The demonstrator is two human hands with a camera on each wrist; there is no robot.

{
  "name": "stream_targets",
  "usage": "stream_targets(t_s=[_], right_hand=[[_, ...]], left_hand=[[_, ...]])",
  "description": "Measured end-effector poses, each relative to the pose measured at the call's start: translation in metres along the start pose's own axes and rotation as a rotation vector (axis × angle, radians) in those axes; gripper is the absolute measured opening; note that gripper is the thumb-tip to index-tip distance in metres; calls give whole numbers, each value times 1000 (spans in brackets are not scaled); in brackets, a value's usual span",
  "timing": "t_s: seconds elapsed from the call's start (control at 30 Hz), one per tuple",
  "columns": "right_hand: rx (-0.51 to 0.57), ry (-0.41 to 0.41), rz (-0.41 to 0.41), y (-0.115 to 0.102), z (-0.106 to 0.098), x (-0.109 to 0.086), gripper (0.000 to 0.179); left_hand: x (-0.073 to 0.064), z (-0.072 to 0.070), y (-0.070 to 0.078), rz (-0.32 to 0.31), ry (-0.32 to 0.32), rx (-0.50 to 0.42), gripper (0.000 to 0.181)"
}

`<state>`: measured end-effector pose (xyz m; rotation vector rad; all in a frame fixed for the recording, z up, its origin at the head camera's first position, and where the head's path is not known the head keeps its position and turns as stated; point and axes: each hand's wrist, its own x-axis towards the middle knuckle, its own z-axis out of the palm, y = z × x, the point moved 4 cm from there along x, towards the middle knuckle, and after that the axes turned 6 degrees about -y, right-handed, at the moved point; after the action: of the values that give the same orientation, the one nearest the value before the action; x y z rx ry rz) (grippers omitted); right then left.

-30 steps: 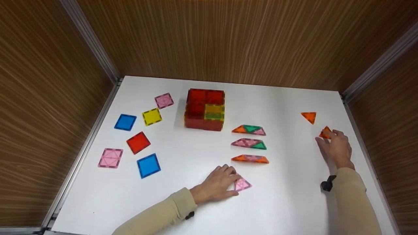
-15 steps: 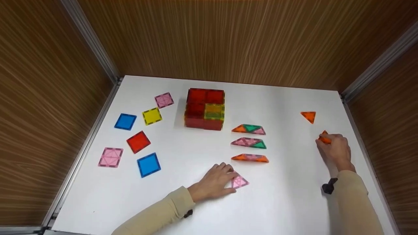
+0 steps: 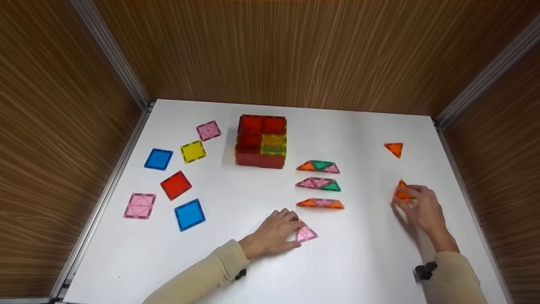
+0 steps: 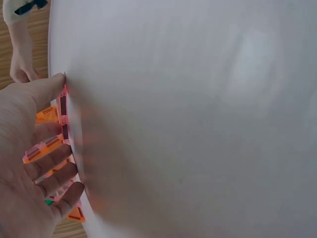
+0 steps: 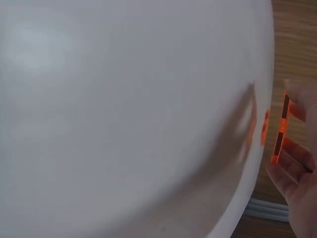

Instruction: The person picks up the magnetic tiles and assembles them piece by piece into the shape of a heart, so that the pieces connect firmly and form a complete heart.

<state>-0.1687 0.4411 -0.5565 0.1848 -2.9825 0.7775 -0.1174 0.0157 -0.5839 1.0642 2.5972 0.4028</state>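
My left hand point(image 3: 273, 234) pinches a pink triangular magnetic tile point(image 3: 307, 233) between thumb and fingers, low over the front middle of the white table. The left wrist view shows that tile edge-on, its pink rim point(image 4: 63, 106) running from the thumb past the index finger. At the right, my right hand point(image 3: 425, 210) pinches an orange triangular magnetic tile point(image 3: 402, 193). From the right wrist the orange tile point(image 5: 281, 129) is seen edge-on, clear of the table, with its shadow below. Another orange triangle point(image 3: 395, 149) lies farther back.
Three trapezoid strips of joined triangles, the nearest orange and pink point(image 3: 320, 203), line up between the hands. Behind them is a red box of tiles point(image 3: 252, 141) with a yellow square point(image 3: 273, 144) on its front right. Loose square tiles, including a red one point(image 3: 176, 185), lie at left.
The right hand has lifted the orange triangle and brought it left and towards the front. My left hand has shifted slightly left together with the pink triangle.
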Motion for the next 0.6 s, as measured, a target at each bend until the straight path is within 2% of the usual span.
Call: stream_targets(t_s=[0.1, 0.2, 0.43, 0.53, 0.6], right_hand=[[-11, -4, -72, -21, 9, -12, 40], [-25, -45, -130, -42, 22, -24, 38], [34, -259, -104, -90, 55, -43, 30], [20, -330, -137, -110, 67, -48, 30], [-8, -339, -191, -122, 74, -49, 31]], left_hand=[[-1, -2, -1, 3, 15, 13, 49], [-1, -3, -2, 12, 31, 29, 46], [0, -3, -2, 6, 14, 14, 46], [1, -3, -2, 5, 10, 15, 46], [2, -3, -2, 7, 13, 15, 46]])
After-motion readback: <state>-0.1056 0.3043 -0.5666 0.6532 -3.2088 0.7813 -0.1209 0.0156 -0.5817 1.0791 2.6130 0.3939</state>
